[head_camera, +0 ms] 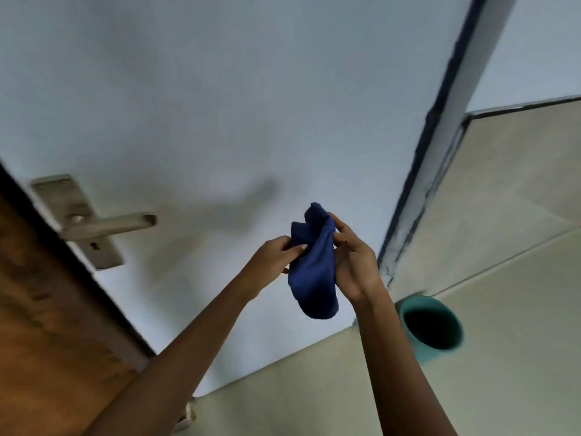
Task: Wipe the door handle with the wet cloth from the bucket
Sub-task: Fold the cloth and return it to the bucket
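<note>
**Cloth out of the bucket, handle not yet touched**

Held up in the centre of the frame: blue cloth (314, 265), pinched from both sides. Left hand (276, 256) closed on its left edge, thumb and fingertips nipping the fabric; right hand (352, 262) gripping the right edge, fingers curled round the upper fold. Lower end hanging free in a rounded lobe. Probably being bunched or refolded into a pad before wiping; a two-handed hold suits that better than a wipe. No drips visible, so wetness impossible to judge.

Door handle (107, 226), the target, at middle left of the frame: a metal lever on a long plate with a keyhole below, pointing right, well apart from the cloth. Not yet reached.

Teal bucket (430, 328) at lower right on the floor, dark inside, contents unclear, standing near the foot of the door frame (440, 146).

Pale door (220, 105) filling the upper frame, shadowed by the arms. Brown wooden surface (37, 309) at lower left. Floor (518, 262) of large light tiles, bare around the bucket.
</note>
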